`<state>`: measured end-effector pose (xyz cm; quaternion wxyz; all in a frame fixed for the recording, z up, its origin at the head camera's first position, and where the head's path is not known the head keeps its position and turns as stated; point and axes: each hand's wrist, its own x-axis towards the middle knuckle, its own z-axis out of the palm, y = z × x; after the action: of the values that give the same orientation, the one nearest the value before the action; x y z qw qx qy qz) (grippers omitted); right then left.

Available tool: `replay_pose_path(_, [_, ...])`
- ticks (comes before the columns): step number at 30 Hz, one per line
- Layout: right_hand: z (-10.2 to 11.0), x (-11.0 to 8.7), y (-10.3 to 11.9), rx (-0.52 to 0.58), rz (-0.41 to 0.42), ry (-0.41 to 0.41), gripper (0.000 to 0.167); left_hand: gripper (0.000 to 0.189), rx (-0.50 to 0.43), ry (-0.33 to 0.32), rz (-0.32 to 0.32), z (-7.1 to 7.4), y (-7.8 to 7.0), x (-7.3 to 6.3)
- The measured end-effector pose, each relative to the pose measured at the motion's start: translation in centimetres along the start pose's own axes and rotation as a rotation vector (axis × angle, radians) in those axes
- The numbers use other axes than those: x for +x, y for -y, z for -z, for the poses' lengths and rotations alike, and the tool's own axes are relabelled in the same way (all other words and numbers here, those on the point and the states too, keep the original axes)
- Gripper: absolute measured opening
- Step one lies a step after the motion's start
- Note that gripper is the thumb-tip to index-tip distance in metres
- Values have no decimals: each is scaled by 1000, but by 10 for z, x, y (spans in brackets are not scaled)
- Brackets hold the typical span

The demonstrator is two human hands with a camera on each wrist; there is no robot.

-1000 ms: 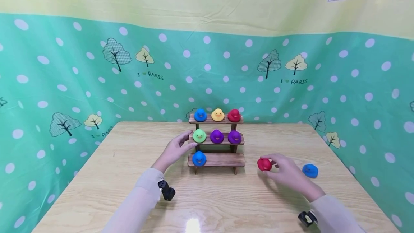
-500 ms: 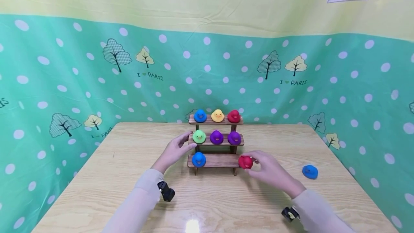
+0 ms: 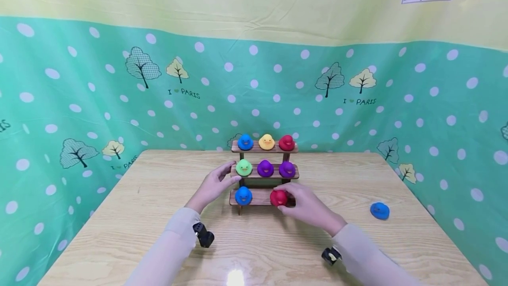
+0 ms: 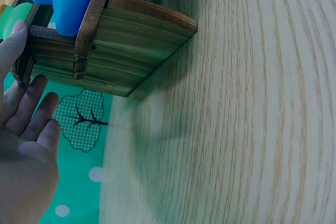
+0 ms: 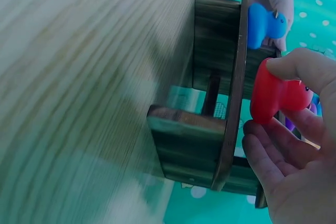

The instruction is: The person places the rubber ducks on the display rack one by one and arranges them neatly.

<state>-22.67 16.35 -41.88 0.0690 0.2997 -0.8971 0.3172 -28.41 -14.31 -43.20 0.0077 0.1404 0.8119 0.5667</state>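
Note:
A three-tier wooden display stand [image 3: 259, 195] holds small rubber ducks. My left hand [image 3: 212, 187] is at the left end of its middle shelf, thumb in front and fingers behind the board end, beside a green duck [image 3: 244, 168]. My right hand [image 3: 307, 204] pinches a red duck [image 5: 268, 90] between thumb and fingers at the bottom shelf. In the right wrist view, a slight gap shows between its base and the board. To its left on that shelf sits a blue duck [image 3: 243, 195].
The top shelf carries blue, yellow [image 3: 267, 142] and red ducks; two purple ducks [image 3: 265, 168] share the middle one. Another blue duck [image 3: 379, 210] lies on the wooden table [image 3: 158, 242] at the right. A patterned green cloth [image 3: 190, 118] hangs behind.
My right hand has carried the red duck leftward from over the table to the bottom shelf. The left hand has kept its place at the stand.

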Motion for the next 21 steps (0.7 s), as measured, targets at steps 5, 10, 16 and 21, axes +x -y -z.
replay_pose_path(5, [-6,8,4,-22,-9,11,43,73,7,-5,2,0,-1,-1])
replay_pose_path(10, [-11,14,5,4,-26,34,45,75,4,-4,11,0,-1,-1])
replay_pose_path(16, [-16,20,5,33,-40,53,46,75,0,0,4,0,-1,-1])
replay_pose_path(21, [-18,23,4,20,-38,61,47,75,2,0,7,0,-2,-1])
